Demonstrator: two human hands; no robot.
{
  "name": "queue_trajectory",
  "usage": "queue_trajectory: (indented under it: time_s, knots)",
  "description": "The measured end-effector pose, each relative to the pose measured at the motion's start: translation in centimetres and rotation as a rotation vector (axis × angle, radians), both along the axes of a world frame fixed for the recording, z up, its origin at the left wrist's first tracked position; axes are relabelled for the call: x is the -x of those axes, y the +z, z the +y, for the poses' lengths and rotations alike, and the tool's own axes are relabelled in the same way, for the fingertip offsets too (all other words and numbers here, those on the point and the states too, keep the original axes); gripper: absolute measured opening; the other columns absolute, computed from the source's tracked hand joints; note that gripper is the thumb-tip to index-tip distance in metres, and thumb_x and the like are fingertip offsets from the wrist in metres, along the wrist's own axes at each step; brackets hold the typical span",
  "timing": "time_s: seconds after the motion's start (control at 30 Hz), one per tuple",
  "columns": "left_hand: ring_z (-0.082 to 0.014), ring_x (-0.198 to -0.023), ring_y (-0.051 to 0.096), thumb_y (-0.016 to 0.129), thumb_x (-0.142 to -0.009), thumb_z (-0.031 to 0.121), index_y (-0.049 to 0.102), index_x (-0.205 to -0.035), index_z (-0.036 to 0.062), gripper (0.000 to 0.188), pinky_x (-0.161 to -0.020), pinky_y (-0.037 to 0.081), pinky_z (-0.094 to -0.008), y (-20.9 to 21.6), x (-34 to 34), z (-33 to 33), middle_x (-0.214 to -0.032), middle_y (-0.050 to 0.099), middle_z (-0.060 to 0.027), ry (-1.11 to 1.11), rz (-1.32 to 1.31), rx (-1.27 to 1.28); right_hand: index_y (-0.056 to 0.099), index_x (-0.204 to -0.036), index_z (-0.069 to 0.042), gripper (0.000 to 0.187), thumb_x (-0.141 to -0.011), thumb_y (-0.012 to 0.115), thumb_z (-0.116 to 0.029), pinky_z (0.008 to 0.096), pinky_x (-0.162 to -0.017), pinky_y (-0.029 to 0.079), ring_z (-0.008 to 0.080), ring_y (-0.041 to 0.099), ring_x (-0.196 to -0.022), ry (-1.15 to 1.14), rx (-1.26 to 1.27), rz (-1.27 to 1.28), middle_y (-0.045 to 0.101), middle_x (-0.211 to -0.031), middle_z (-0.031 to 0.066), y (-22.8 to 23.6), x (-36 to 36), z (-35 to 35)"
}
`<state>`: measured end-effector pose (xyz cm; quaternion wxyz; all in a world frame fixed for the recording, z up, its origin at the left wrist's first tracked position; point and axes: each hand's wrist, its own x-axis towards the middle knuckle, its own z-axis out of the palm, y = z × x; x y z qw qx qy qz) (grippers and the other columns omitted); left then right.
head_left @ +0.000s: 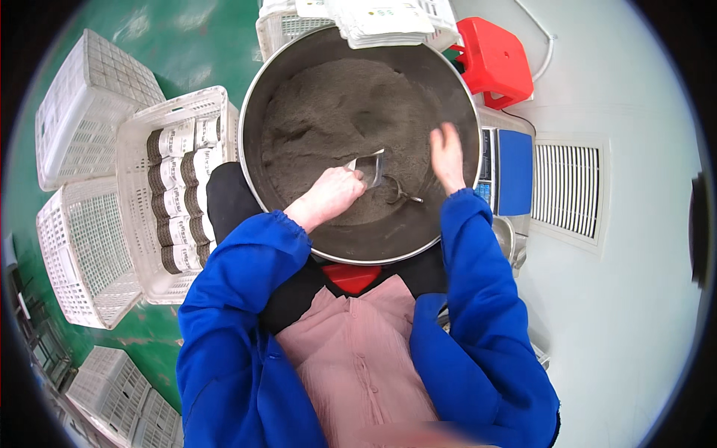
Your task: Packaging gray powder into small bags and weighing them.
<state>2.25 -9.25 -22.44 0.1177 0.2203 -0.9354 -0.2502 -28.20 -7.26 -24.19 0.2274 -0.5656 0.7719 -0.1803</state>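
A large round metal basin (372, 245) stands before me, holding a heap of grey-brown powder (340, 101). My left hand (334, 196) is closed around a small pouch (371, 169) over the powder; its mouth gapes and shows a silvery inside. Just right of the pouch, a metal scoop (404, 196) lies partly sunk in the powder, its handle sticking out. Near the basin's right wall hovers my right hand (447, 158), slightly blurred, its fingers stretched out and nothing visible in them.
Left of the basin, a white crate (134, 246) holds rows of filled packets (178, 190); other white crates (78, 261) surround it. Flat pouches (385, 22) are stacked beyond the far rim. A red stool (497, 63) and a blue-topped scale (515, 173) stand at the right.
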Motion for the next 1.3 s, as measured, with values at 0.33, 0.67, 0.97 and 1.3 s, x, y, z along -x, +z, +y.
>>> queue_trajectory:
  time_s: [0.33,0.67,0.97,1.3]
  knots:
    - [-0.0334,-0.086,0.070,0.063,-0.079,0.008,0.066,-0.078,0.0035,0.006,-0.073,0.057,-0.0448,2.0,-2.6,3.1,-0.085,0.066,-0.0138,-0.025,-0.026,0.048,0.064,-0.125,0.001,0.033,-0.094,0.063,-0.013,0.0450,-0.105,0.048,0.0394,0.059,-0.122,0.202,0.411,0.038,0.063,-0.130,0.0221,8.2,-6.3,5.3]
    - [-0.0309,-0.098,0.071,0.070,-0.080,0.002,0.072,-0.105,0.0023,0.025,-0.083,0.059,-0.0396,9.4,-3.1,6.6,-0.114,0.070,-0.0154,-0.017,0.230,0.070,0.064,-0.085,-0.008,0.012,-0.074,0.067,-0.008,0.0368,-0.081,0.055,0.0240,0.065,-0.095,0.827,0.324,0.338,0.064,-0.092,0.0053,12.8,-7.4,9.3]
    - [-0.0377,-0.129,0.059,0.080,-0.084,0.015,0.077,-0.099,0.0010,0.020,-0.090,0.058,-0.0436,5.4,-4.1,9.3,-0.159,0.040,-0.0224,0.369,0.274,0.302,0.070,-0.094,0.001,0.018,-0.085,0.074,-0.014,0.0364,-0.061,0.050,0.0298,0.063,-0.065,0.170,0.271,0.318,0.065,-0.075,0.0168,29.8,4.1,15.3]
    - [-0.0352,-0.091,0.073,0.072,-0.088,0.012,0.076,-0.099,0.0019,0.016,-0.074,0.060,-0.0430,2.5,-3.2,10.2,-0.154,0.048,-0.0174,0.453,0.192,0.114,0.076,-0.095,-0.006,0.023,-0.088,0.069,-0.027,0.0473,-0.075,0.055,0.0372,0.071,-0.085,-0.364,0.228,0.546,0.073,-0.084,0.0175,22.2,16.9,16.5]
